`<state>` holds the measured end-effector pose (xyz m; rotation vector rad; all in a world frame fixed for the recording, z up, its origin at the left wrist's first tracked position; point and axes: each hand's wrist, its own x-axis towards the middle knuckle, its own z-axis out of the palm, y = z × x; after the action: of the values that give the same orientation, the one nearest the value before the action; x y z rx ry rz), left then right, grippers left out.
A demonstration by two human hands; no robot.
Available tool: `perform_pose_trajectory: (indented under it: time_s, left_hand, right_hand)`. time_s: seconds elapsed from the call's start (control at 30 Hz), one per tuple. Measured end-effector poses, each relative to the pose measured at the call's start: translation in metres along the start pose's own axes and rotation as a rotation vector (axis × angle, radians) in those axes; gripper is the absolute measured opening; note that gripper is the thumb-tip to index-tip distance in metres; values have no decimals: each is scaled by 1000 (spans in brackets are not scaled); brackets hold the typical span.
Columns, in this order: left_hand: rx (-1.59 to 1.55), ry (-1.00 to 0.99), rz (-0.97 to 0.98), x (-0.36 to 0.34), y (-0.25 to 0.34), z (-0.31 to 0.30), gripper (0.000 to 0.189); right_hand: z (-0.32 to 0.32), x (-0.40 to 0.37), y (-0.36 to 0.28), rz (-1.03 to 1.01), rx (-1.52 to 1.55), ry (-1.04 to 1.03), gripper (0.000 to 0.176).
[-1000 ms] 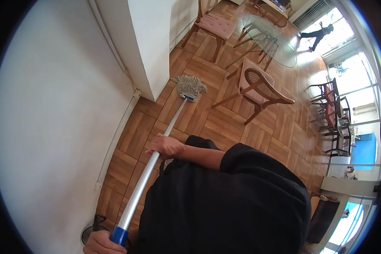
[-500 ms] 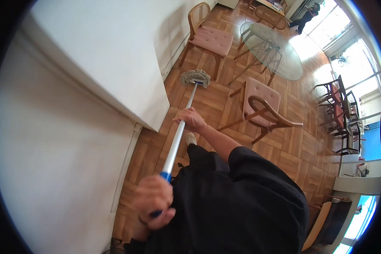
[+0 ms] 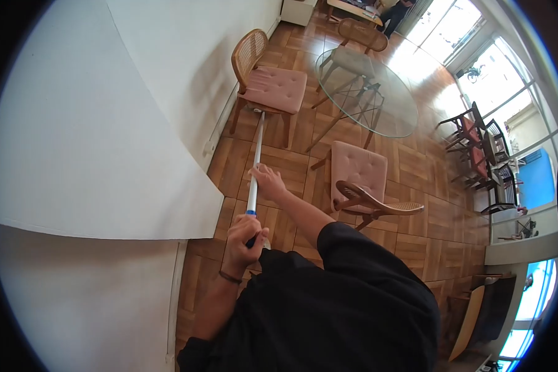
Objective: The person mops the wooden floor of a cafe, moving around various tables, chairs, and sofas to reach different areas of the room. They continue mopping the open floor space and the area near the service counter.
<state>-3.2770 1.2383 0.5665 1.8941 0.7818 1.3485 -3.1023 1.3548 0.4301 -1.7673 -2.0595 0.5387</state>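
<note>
A mop with a white shaft (image 3: pixel 259 146) reaches forward over the parquet floor. My left hand (image 3: pixel 245 239), with a dark band at its wrist, is wrapped round the handle end near the blue collar. Farther along, my right hand (image 3: pixel 268 182) grips the white shaft. The shaft's far end goes under the pink-seated chair (image 3: pixel 276 90) by the wall, and the chair hides the mop's strands.
An oval glass table (image 3: pixel 394 105) stands beyond a second pink-seated chair (image 3: pixel 361 170). A white cabinet (image 3: pixel 105 155) juts out at the left. Dark chairs (image 3: pixel 477 152) line the windows. A person (image 3: pixel 394 17) is at the far end.
Both hands have pushed the mop forward, and its head has gone from the open floor to under the chair. The view has shifted, with the furniture now farther left.
</note>
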Motion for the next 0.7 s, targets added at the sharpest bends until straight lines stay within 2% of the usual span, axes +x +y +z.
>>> perform_pose_trajectory:
  time_s: [0.17, 0.27, 0.33, 0.37, 0.47, 0.6, 0.67, 0.7]
  left_hand:
    - [-4, 19, 12, -37, 74, -41, 20]
    - [-8, 4, 41, -83, 135, -78, 21]
    - [-63, 62, 37, -122, 175, -101, 26]
    - [-71, 96, 41, -143, 196, -114, 29]
    - [-112, 173, 94, -206, 259, -155, 39]
    - [-164, 174, 231, -291, 341, -209, 42]
    - [-74, 75, 205, -309, 409, -233, 50]
    - [-122, 117, 302, -330, 424, -240, 51]
  right_hand:
    - [2, -29, -34, -108, 33, -126, 30]
    - [20, -60, -64, -170, 56, -199, 29]
    - [40, -88, -86, -224, 72, -217, 29]
    - [55, -107, -98, -270, 95, -137, 26]
    - [81, -175, -150, -285, 112, -167, 24]
    - [114, -277, -217, -455, 255, -141, 17]
    - [117, -332, -256, -505, 317, -181, 15]
    - [112, -355, -273, -528, 348, -207, 15]
